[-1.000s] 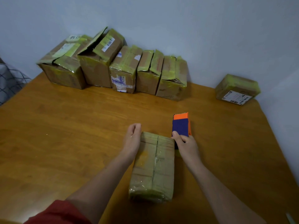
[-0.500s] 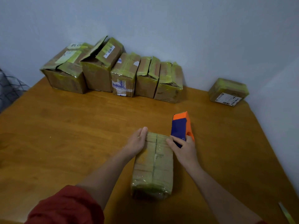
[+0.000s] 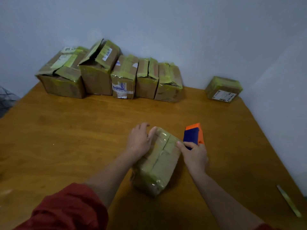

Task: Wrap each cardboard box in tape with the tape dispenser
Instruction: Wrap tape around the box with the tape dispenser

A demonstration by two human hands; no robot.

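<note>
A cardboard box [image 3: 157, 165] covered in yellowish tape lies on the wooden table [image 3: 66, 138] in front of me, turned a little to the right. My left hand [image 3: 139, 141] rests on its far left corner with the thumb pressing on the top face. My right hand [image 3: 194, 155] grips the blue and orange tape dispenser [image 3: 193, 135] at the box's far right edge, its index finger touching the box top.
A row of several taped boxes [image 3: 116, 75] stands against the back wall. One small taped box [image 3: 223, 88] sits alone at the far right corner. A loose strip of tape [image 3: 288, 200] lies near the table's right edge.
The box has turned clockwise, its far end swinging to the right. My left hand slid from the box's far end onto its left corner. The dispenser stayed at the far right edge.
</note>
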